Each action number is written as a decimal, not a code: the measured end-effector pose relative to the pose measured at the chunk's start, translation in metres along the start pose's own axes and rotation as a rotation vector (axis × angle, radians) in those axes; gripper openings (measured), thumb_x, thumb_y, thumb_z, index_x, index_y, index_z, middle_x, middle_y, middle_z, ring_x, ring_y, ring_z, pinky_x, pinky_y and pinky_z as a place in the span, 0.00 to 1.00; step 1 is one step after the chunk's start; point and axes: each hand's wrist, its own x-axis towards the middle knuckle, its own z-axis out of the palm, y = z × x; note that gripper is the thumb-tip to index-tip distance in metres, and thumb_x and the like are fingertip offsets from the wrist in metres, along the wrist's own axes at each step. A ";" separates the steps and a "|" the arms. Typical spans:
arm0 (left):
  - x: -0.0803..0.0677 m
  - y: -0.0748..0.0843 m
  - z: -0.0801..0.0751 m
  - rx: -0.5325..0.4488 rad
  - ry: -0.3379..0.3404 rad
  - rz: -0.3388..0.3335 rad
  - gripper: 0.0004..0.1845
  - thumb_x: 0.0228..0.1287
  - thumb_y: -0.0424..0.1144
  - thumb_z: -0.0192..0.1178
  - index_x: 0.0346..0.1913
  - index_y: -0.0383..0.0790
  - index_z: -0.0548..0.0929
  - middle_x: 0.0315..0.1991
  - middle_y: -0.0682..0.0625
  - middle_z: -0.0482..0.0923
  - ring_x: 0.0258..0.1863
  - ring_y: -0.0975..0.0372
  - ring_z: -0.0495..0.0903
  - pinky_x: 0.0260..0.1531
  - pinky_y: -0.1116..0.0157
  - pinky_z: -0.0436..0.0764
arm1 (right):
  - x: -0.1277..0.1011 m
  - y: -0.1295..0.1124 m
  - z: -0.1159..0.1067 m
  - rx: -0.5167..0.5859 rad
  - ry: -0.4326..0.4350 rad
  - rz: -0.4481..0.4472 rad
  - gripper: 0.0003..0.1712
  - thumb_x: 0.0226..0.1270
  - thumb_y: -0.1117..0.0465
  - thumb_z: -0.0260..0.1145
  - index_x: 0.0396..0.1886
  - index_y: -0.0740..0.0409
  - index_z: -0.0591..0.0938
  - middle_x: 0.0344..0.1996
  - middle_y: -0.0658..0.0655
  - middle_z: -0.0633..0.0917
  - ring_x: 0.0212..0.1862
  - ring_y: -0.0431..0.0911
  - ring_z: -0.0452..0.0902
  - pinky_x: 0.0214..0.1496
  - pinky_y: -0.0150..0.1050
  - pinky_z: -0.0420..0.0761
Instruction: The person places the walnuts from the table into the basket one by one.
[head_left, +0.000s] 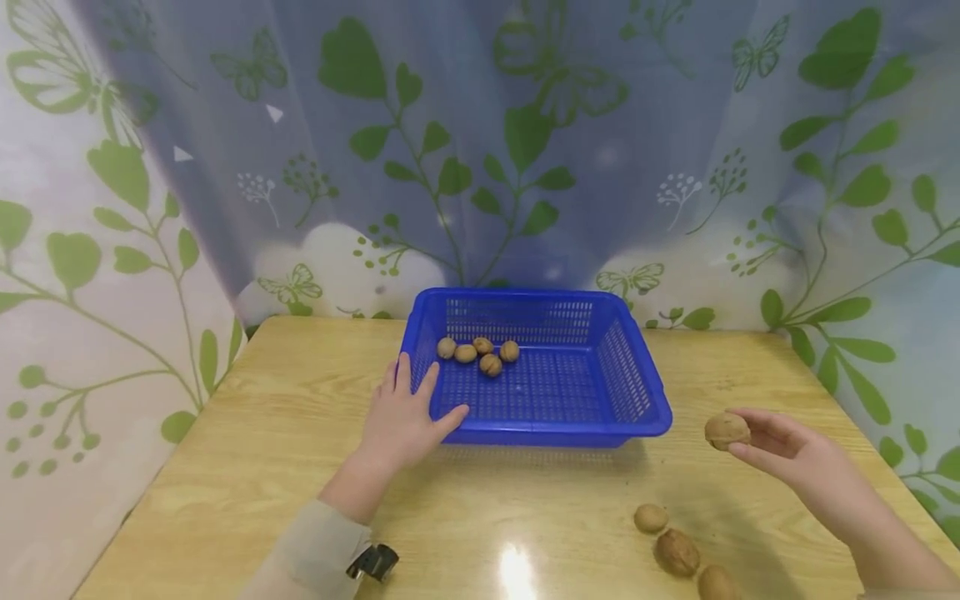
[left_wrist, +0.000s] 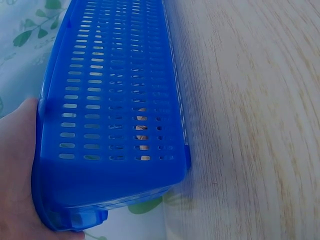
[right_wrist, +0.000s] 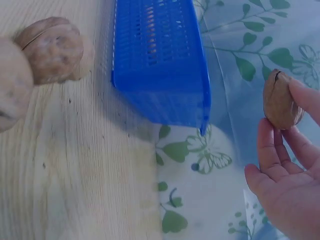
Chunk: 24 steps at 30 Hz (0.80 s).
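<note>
Head view: wooden table (head_left: 285,467) with leaf-print curtain (head_left: 480,150) behind it. Blue slotted plastic basket (head_left: 609,371) sits on the table toward the far edge, just left of the raised right hand and touching the left hand.

Left hand (head_left: 401,417) lies flat, fingers straight and spread, against the basket's near-left corner; thumb runs along the front wall, fingertips reach up past the left rim. Nothing curled round anything. Left wrist view shows the palm pressed to the basket corner (left_wrist: 112,165), slotted wall filling the frame, table grain to the right. Beige sleeve (head_left: 318,554) with a small black clip (head_left: 372,561) on that forearm.

Right hand (head_left: 787,446) is held above the table, right of the basket's front corner, apart from it. Fingertips and thumb pinch one walnut (head_left: 726,430); palm turned up, other fingers relaxed. Right wrist view confirms: walnut (right_wrist: 281,100) held at the fingertips, seam visible, basket (right_wrist: 160,60) further off.

Three loose walnuts (head_left: 677,552) lie in a row on the table, below and left of the gripped nut, near the front edge. Five walnuts (head_left: 480,354) clustered inside the basket at its far-left part, just beyond the left hand's fingertips, not touching them.
</note>
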 end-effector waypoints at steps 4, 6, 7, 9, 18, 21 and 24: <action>-0.001 0.000 0.000 0.001 0.010 0.005 0.45 0.60 0.70 0.43 0.70 0.40 0.61 0.70 0.29 0.42 0.69 0.40 0.44 0.62 0.42 0.54 | 0.011 -0.015 0.004 0.018 -0.019 -0.025 0.38 0.67 0.46 0.58 0.69 0.61 0.61 0.63 0.68 0.67 0.60 0.54 0.67 0.53 0.58 0.69; -0.001 0.000 -0.001 -0.004 0.007 0.005 0.45 0.60 0.70 0.43 0.70 0.40 0.61 0.70 0.29 0.43 0.69 0.40 0.44 0.62 0.42 0.54 | 0.018 -0.022 0.005 0.036 -0.030 -0.042 0.39 0.67 0.46 0.58 0.69 0.63 0.60 0.64 0.69 0.66 0.62 0.62 0.63 0.53 0.62 0.67; -0.002 0.001 -0.001 -0.006 0.002 0.003 0.45 0.60 0.70 0.43 0.70 0.40 0.61 0.70 0.29 0.42 0.69 0.40 0.44 0.62 0.42 0.54 | 0.021 -0.026 0.006 0.048 -0.035 -0.049 0.39 0.68 0.46 0.57 0.69 0.64 0.60 0.63 0.69 0.66 0.62 0.63 0.62 0.54 0.62 0.66; -0.002 0.001 -0.001 -0.005 -0.005 -0.003 0.45 0.60 0.70 0.43 0.70 0.40 0.61 0.70 0.29 0.42 0.69 0.40 0.43 0.62 0.42 0.54 | 0.030 -0.033 0.008 0.071 -0.044 -0.070 0.39 0.67 0.46 0.58 0.69 0.64 0.60 0.63 0.69 0.68 0.62 0.63 0.62 0.56 0.62 0.65; -0.002 0.001 -0.004 0.014 -0.028 -0.010 0.45 0.60 0.70 0.42 0.71 0.41 0.60 0.71 0.30 0.41 0.69 0.40 0.42 0.62 0.43 0.54 | 0.076 -0.060 0.014 0.158 -0.068 -0.131 0.39 0.64 0.47 0.62 0.67 0.65 0.62 0.60 0.67 0.71 0.62 0.60 0.64 0.61 0.60 0.60; -0.003 0.003 -0.005 0.017 -0.032 -0.012 0.45 0.60 0.70 0.43 0.71 0.41 0.60 0.70 0.30 0.42 0.69 0.40 0.43 0.62 0.43 0.54 | 0.091 -0.068 0.018 0.167 -0.088 -0.124 0.40 0.63 0.46 0.63 0.67 0.64 0.63 0.61 0.67 0.70 0.62 0.60 0.64 0.62 0.60 0.59; -0.003 0.005 -0.006 0.016 -0.035 -0.008 0.45 0.60 0.70 0.43 0.71 0.40 0.60 0.70 0.29 0.42 0.69 0.40 0.43 0.62 0.43 0.54 | 0.107 -0.078 0.021 0.161 -0.108 -0.126 0.39 0.62 0.48 0.64 0.65 0.65 0.64 0.61 0.67 0.69 0.63 0.61 0.62 0.62 0.59 0.60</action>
